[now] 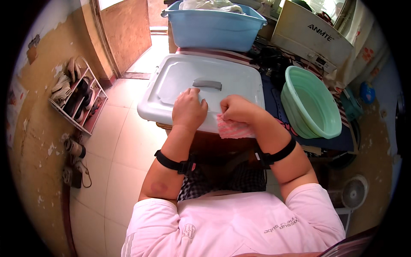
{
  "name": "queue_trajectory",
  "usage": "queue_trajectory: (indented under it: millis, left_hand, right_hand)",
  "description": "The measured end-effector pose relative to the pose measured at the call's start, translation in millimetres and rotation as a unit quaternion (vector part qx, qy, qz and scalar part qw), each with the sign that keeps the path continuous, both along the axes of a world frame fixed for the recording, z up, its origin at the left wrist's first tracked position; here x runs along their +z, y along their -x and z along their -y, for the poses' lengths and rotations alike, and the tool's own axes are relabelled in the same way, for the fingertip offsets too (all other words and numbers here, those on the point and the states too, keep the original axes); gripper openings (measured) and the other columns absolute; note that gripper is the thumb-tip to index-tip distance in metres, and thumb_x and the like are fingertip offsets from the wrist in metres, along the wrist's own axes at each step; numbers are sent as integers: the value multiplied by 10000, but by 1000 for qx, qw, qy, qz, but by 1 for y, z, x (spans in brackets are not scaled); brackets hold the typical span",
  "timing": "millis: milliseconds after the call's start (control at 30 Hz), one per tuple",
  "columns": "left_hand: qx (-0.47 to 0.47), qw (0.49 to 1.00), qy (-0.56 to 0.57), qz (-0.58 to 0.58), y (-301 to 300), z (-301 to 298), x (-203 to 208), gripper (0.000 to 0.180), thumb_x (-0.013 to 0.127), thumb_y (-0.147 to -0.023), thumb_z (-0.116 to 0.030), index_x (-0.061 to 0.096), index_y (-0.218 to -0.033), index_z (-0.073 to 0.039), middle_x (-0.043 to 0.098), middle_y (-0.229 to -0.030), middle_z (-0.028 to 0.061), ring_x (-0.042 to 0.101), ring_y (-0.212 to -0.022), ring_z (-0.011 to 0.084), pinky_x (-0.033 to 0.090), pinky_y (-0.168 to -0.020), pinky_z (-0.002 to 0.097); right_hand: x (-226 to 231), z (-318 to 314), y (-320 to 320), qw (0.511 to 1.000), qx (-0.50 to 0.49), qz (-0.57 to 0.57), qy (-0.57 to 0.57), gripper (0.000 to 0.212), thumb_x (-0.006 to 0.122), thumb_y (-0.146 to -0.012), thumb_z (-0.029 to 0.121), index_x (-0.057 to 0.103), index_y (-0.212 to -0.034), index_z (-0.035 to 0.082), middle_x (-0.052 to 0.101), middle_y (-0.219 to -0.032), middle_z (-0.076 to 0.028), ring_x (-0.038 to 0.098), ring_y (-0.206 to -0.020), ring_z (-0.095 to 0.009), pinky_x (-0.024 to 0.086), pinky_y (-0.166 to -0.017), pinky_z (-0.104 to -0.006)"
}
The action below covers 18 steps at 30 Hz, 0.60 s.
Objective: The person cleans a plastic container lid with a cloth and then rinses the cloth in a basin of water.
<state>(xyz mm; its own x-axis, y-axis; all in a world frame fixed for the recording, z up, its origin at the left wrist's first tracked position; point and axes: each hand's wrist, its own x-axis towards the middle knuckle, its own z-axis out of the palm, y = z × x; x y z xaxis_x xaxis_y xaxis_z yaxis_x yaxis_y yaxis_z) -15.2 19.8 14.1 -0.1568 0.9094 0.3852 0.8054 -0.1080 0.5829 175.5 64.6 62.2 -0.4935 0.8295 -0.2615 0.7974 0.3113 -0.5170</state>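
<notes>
A pale grey-blue plastic lid (180,70) with a raised rim and a grey handle (207,85) lies right before me. My left hand (189,109) rests on the lid's near part, just below the handle, its thumb apart from the fingers and nothing seen in it. To its right, my right hand (240,109) is closed on a pink and white patterned cloth (233,128). Part of the cloth hangs over the lid's near edge. The underside of both hands is hidden. Black straps circle both forearms.
Behind the lid stands a light blue tub (214,28) with plastic bags. A green basin (308,103) is tilted at the right, near a white panel (308,32). A shoe rack (83,98) stands along the left wall, and a fan (354,192) at the lower right.
</notes>
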Motion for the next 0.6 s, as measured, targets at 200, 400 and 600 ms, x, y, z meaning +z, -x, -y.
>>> queue_trajectory:
  millis: [200, 400, 600]
  left_hand:
    - [-4, 1000, -2, 1, 2, 1, 1, 395, 659, -913, -236, 672, -1236, -10, 686, -1240, 179, 616, -1202, 373, 473, -1073, 455]
    - [1, 1000, -11, -14, -1, 0, 0, 386, 658, -911, -245, 668, -1226, -22, 692, -1225, 170, 627, -1186, 364, 491, -1049, 451]
    - [1, 1000, -5, -22, 3, 0, -2, 374, 658, -914, -248, 672, -1221, -35, 696, -1222, 169, 641, -1174, 364, 505, -1031, 452]
  right_hand:
    - [-15, -5, -16, 999, 17, -47, -11, 119, 741, -738, 167, 688, -781, 71, 689, -714, -111, 668, -677, -251, 539, -673, -390]
    - [-17, 2, 9, 998, 27, -26, -57, 159, 770, -803, 227, 695, -827, 89, 703, -747, -120, 697, -741, -304, 550, -727, -425]
    - [-26, 27, -32, 979, 54, -7, -197, 196, 757, -880, 297, 685, -914, 118, 689, -966, -114, 657, -992, -347, 502, -852, -490]
